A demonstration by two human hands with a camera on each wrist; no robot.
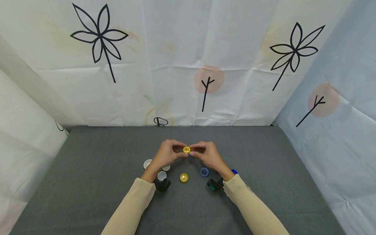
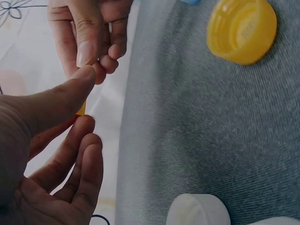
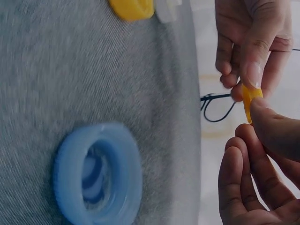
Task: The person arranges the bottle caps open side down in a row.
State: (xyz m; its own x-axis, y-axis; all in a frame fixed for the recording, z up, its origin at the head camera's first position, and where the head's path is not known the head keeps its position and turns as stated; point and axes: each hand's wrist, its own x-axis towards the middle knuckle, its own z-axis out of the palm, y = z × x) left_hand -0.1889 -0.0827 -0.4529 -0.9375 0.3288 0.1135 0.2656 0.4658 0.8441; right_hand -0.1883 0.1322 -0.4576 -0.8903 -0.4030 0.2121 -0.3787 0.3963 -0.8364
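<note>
Both hands meet over the grey table, holding one small yellow bottle cap (image 1: 186,149) between them. Dark lettering shows on the cap's top in the head view. My left hand (image 1: 169,153) pinches it from the left with thumb and fingers; my right hand (image 1: 208,155) pinches the right side. The right wrist view shows the cap (image 3: 251,101) edge-on between the two thumbs and fingers. Much of it is hidden behind the left thumb in the left wrist view. Below the hands lies a second yellow cap (image 1: 183,178), its hollow side up.
A light blue cap (image 1: 204,172) lies hollow side up near the right wrist. Partly behind that forearm is a darker blue cap (image 1: 234,171). Around the left wrist lie several white caps (image 1: 162,176). A patterned cloth (image 1: 179,98) hangs behind the table's far edge.
</note>
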